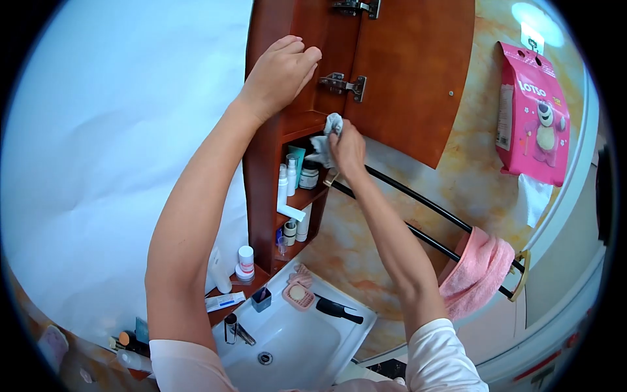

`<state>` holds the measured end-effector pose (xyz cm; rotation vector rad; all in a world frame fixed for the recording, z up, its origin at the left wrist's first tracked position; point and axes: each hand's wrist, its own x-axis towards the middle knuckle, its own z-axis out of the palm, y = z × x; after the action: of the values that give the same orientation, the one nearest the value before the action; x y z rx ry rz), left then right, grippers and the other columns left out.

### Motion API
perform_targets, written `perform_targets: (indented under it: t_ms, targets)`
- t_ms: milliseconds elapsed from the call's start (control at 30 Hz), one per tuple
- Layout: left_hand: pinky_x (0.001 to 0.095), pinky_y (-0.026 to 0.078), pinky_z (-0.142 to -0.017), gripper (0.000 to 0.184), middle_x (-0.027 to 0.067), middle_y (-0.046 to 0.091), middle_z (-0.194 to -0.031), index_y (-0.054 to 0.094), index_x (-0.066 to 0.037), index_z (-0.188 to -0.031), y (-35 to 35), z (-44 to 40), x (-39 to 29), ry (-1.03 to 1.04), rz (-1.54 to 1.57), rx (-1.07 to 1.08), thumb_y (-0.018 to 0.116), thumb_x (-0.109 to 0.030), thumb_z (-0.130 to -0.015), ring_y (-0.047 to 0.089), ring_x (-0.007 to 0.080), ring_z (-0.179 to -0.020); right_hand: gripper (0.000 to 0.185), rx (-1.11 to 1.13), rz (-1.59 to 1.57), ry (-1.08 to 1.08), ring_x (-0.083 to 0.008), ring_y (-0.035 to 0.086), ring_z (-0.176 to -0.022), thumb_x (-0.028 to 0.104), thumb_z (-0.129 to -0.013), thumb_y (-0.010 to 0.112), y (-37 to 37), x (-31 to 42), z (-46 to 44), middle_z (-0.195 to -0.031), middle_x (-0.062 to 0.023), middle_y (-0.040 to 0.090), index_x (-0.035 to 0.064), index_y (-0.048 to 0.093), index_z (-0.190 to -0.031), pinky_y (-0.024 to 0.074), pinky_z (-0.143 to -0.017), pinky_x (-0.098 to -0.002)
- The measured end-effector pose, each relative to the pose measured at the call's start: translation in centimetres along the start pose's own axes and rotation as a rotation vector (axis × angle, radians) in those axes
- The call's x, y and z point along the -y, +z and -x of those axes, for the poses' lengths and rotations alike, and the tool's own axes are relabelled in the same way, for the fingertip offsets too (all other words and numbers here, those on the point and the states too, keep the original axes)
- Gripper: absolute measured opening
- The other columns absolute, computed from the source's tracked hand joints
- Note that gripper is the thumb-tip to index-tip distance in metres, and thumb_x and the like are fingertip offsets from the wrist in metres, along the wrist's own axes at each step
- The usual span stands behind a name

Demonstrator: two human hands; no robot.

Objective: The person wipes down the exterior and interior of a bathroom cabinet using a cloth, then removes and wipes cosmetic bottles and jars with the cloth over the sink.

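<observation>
Head view. Left hand: raised at the upper part of the wooden cabinet, fingers bent and close together, back of the hand toward the camera. Grip: cannot tell whether it pinches the cabinet edge or only rests there; the fingertips' contact is hidden.

Right hand: lower, beside the cabinet opening. Grip: fingers closed, pinching a crumpled white cloth. Cloth location: part bunched above the fingers, part hanging out on the cabinet side, in front of the opening and above the bottles.

Cabinet door: swung open on metal hinges. Shelves below the cloth: upright white bottles, a dark jar with a pale label, and a white tube lying tilted at the shelf front.

Below: white sink with a metal faucet; on its rim a pink soap dish bearing soap, and a black-handled item, type unclear. A white jar with a red label stands near the cabinet base.

Right side: black double rail with a pink towel draped over it; pink tissue pack hanging on the wall above, one tissue protruding downward.
</observation>
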<state>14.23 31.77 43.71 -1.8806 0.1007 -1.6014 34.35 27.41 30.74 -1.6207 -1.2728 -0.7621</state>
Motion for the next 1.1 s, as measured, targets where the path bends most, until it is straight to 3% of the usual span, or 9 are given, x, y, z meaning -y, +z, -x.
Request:
perform_targets:
  t_ms: [200, 300, 467, 567, 667, 733, 767, 900, 1100]
  targets:
    - [0.0427, 0.045, -0.094, 0.008, 0.0143, 0.062, -0.087, 0.057, -0.004, -0.091, -0.1, 0.0, 0.0, -0.021, 0.037, 0.007, 0.062, -0.007, -0.086, 0.059, 0.0348, -0.094, 0.025, 0.178, -0.463, -0.168, -0.0391, 0.062, -0.086, 0.013, -0.086, 0.059, 0.8, 4.4, 5.8, -0.094, -0.0215, 0.065, 0.0016, 0.057, -0.109, 0.0480, -0.077, -0.0417]
    - [0.0400, 0.046, -0.090, 0.012, 0.0128, 0.058, -0.081, 0.055, -0.005, -0.091, -0.1, -0.1, 0.1, 0.045, -0.004, -0.042, 0.064, -0.006, -0.083, 0.057, 0.0324, -0.090, 0.031, 0.278, -0.473, 0.073, -0.0438, 0.061, -0.094, 0.014, -0.086, 0.060, -1.2, 7.3, 5.8, -0.098, -0.0233, 0.065, 0.0071, 0.056, -0.115, 0.0482, -0.081, -0.0481]
    - [0.0393, 0.047, -0.086, 0.015, 0.0120, 0.056, -0.077, 0.052, -0.005, -0.090, 0.2, -0.1, 0.3, 0.062, 0.002, -0.061, 0.064, -0.005, -0.080, 0.056, 0.0311, -0.086, 0.038, 0.030, -0.547, -0.075, -0.0298, 0.063, -0.098, -0.001, -0.084, 0.059, -4.5, 1.5, 4.0, -0.108, -0.0180, 0.063, 0.0084, 0.056, -0.121, 0.0489, -0.083, -0.0348]
    - [0.0391, 0.047, -0.085, 0.016, 0.0118, 0.056, -0.077, 0.052, -0.005, -0.089, 0.3, -0.1, 0.5, 0.094, 0.001, -0.093, 0.065, -0.005, -0.080, 0.056, 0.0309, -0.084, 0.046, -0.271, -0.172, -0.283, -0.0354, 0.057, -0.107, -0.009, -0.079, 0.058, -6.8, 1.2, 1.0, -0.124, -0.0165, 0.055, 0.0096, 0.058, -0.121, 0.0474, -0.090, -0.0370]
    - [0.0382, 0.047, -0.084, 0.015, 0.0114, 0.057, -0.078, 0.053, -0.005, -0.089, 0.1, 0.6, 0.7, 0.094, -0.001, -0.115, 0.064, -0.006, -0.079, 0.057, 0.0303, -0.085, 0.043, -0.053, 0.440, -0.598, -0.0271, 0.051, -0.118, 0.007, -0.080, 0.059, -4.8, 0.7, -0.5, -0.129, -0.0078, 0.054, 0.0170, 0.059, -0.122, 0.0444, -0.088, -0.0411]
    - [0.0372, 0.048, -0.083, 0.014, 0.0110, 0.058, -0.078, 0.054, -0.005, -0.089, 0.3, 0.4, 0.8, 0.110, -0.034, -0.122, 0.064, -0.006, -0.079, 0.057, 0.0297, -0.085, 0.038, 0.045, 0.734, -0.630, -0.0222, 0.053, -0.107, 0.014, -0.084, 0.055, -4.2, -0.1, -2.0, -0.124, -0.0033, 0.054, 0.0168, 0.057, -0.122, 0.0435, -0.082, -0.0383]
    - [0.0402, 0.045, -0.093, 0.012, 0.0143, 0.061, -0.088, 0.056, -0.006, -0.094, 0.2, 0.5, 0.6, 0.022, 0.003, -0.001, 0.062, -0.009, -0.085, 0.059, 0.0332, -0.096, 0.037, 0.155, 0.785, -0.651, -0.0215, 0.052, -0.106, 0.015, -0.083, 0.055, -5.1, -0.5, -2.4, -0.123, -0.0028, 0.054, 0.0172, 0.059, -0.120, 0.0433, -0.081, -0.0374]
    - [0.0371, 0.047, -0.087, 0.010, 0.0104, 0.059, -0.078, 0.054, -0.006, -0.089, 0.4, 0.2, 0.7, 0.083, -0.023, -0.068, 0.061, -0.008, -0.082, 0.059, 0.0283, -0.086, 0.022, 0.336, 0.854, -0.858, -0.0227, 0.049, -0.108, 0.017, -0.082, 0.056, -10.5, -2.0, -2.4, -0.119, -0.0046, 0.052, 0.0121, 0.069, -0.099, 0.0426, -0.080, -0.0376]
    - [0.0380, 0.046, -0.092, 0.010, 0.0111, 0.059, -0.082, 0.053, -0.006, -0.090, 0.6, 0.6, 0.6, 0.047, -0.064, -0.025, 0.061, -0.008, -0.084, 0.059, 0.0297, -0.090, 0.026, 0.326, 0.985, -0.841, -0.0226, 0.051, -0.106, 0.016, -0.082, 0.057, -16.6, -3.0, 0.3, -0.124, -0.0064, 0.050, 0.0121, 0.069, -0.105, 0.0423, -0.081, -0.0371]
